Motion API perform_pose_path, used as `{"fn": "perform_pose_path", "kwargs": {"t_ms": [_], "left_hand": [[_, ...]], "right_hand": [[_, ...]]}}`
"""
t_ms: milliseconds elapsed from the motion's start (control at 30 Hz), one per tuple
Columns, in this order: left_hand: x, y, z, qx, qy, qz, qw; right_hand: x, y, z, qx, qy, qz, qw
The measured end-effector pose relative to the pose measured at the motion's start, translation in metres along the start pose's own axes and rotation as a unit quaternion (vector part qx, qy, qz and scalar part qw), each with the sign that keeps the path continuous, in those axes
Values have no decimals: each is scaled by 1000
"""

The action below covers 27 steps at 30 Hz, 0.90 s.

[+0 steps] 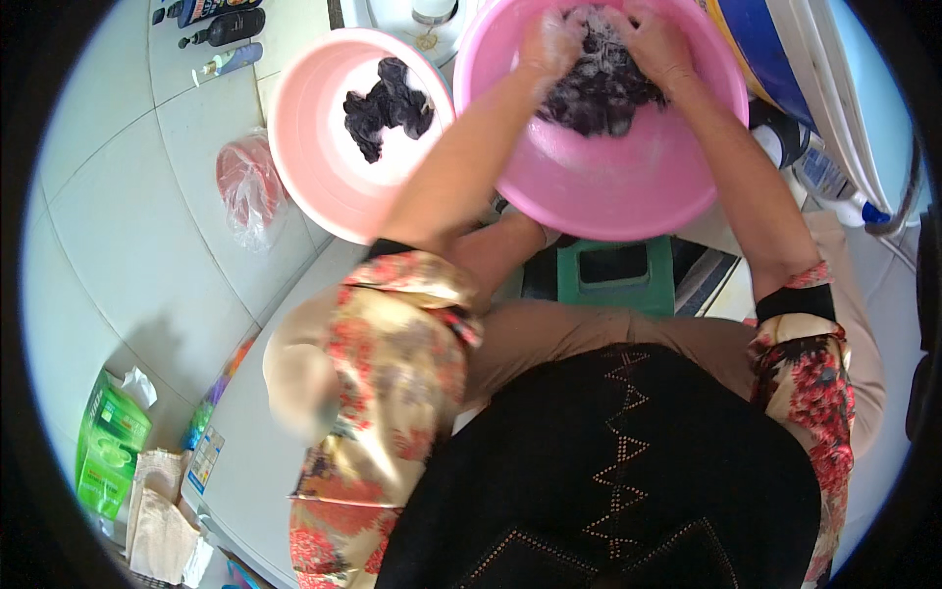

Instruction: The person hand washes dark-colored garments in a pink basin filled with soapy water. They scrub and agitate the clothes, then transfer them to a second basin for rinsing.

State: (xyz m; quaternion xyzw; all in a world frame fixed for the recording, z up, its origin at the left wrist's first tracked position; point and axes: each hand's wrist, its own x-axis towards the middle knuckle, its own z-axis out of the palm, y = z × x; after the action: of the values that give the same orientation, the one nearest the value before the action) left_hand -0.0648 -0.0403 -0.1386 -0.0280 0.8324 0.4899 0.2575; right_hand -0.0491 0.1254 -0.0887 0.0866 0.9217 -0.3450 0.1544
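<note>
Wet black cloth [607, 92] with white suds on it lies bunched against the far side of a bright pink plastic basin [625, 199]. My left hand [550, 46], foamy and slightly blurred, grips its upper left part. Opposite it, my right hand [660, 46] holds the upper right part, fingers curled into the folds. Some fingertips are hidden by foam and cloth. To the left stands a paler pink basin [313, 162] with a second crumpled black cloth piece [390, 103] on its bottom.
A green plastic stool [617, 294] sits below the bright basin. Bottles [232, 28] line the tiled wall at upper left, near a small red basket with a clear plastic bag [254, 188]. A large blue-and-white container [780, 59] and a detergent bottle [828, 177] flank the right side.
</note>
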Motion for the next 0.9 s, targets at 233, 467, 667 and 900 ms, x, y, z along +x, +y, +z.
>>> {"fn": "perform_pose_path", "kwargs": {"t_ms": [233,467,667,900], "left_hand": [[-65,59,-77,348,-261,197,879],[-98,-8,13,355,-62,200,911],[-46,16,27,252,-3,68,965],[-20,27,1,175,12,-6,984]], "right_hand": [[-34,9,-52,-133,-233,-73,961],[-101,12,32,-178,-39,-68,981],[-48,41,73,-125,35,41,991],[16,40,26,-78,-55,-135,986]]}}
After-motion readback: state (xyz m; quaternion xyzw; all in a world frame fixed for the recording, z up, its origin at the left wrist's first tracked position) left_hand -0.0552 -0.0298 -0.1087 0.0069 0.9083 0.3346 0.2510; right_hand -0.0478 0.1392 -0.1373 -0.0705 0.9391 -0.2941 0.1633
